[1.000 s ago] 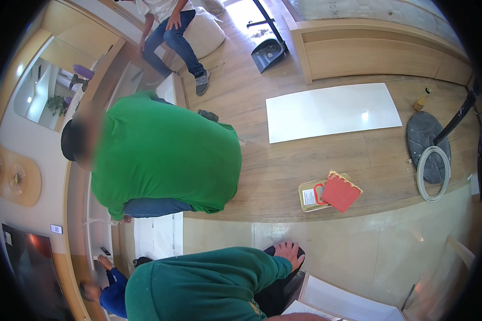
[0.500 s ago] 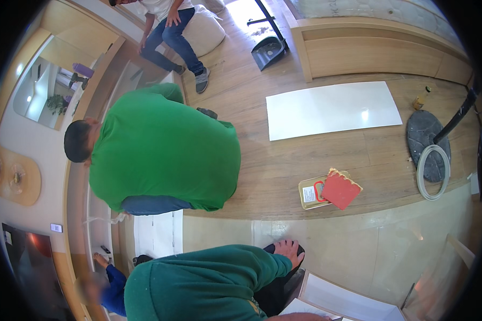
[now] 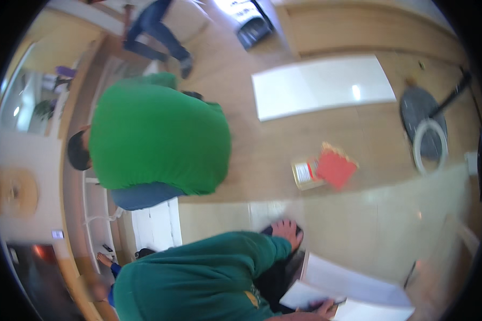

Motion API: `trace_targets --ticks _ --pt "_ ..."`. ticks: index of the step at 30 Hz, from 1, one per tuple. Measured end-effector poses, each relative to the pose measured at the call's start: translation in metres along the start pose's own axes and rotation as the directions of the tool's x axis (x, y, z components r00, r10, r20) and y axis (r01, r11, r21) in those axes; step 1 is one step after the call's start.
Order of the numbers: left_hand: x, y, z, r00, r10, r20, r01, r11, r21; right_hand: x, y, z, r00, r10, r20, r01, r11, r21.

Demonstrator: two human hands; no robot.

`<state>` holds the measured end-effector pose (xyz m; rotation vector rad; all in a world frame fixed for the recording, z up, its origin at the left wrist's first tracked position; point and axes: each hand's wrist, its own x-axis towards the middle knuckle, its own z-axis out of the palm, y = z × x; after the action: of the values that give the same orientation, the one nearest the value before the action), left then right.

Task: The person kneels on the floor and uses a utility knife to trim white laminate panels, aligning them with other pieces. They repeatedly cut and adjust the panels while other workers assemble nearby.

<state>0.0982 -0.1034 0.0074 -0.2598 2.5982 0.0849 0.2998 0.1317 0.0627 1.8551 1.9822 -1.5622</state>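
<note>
My left hand (image 3: 287, 234), at the end of a dark green sleeve, lies with its fingers spread on a dark-clothed knee (image 3: 269, 282). Low in the picture my right hand (image 3: 323, 308) is curled around a thin dark tool (image 3: 336, 304), whose kind is too blurred to tell. Beside and beneath that hand are white panels (image 3: 353, 275) forming an open, drawer-like box with a pale wooden edge. The bottom rim of the picture cuts off part of my right forearm.
A person in a green shirt (image 3: 160, 136) bends at the left; another sits (image 3: 158, 24) behind. A person's blue sleeve (image 3: 114, 273) shows lower left. On the floor are a white board (image 3: 324, 85), a red piece (image 3: 336, 168) over a small package (image 3: 307, 175), a round dark base (image 3: 416, 112) and a dustpan (image 3: 254, 33).
The view has tilted, so the floor things sit higher in it. My right hand with the thin tool has come into sight; my left hand stays on the knee.
</note>
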Motion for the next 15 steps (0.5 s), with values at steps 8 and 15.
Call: trace_targets --ticks 8,15 --pt "0.004 -0.004 0.038 0.994 -0.002 0.107 -0.004 0.998 0.058 -0.030 -0.059 0.007 0.983 -0.104 0.153 0.062 0.963 0.262" --pt "-0.024 -0.037 -0.008 0.902 0.423 0.082 -0.349 0.829 -0.436 -0.064 -0.079 0.002 0.957 -0.019 0.291 -0.010 0.995 0.097"
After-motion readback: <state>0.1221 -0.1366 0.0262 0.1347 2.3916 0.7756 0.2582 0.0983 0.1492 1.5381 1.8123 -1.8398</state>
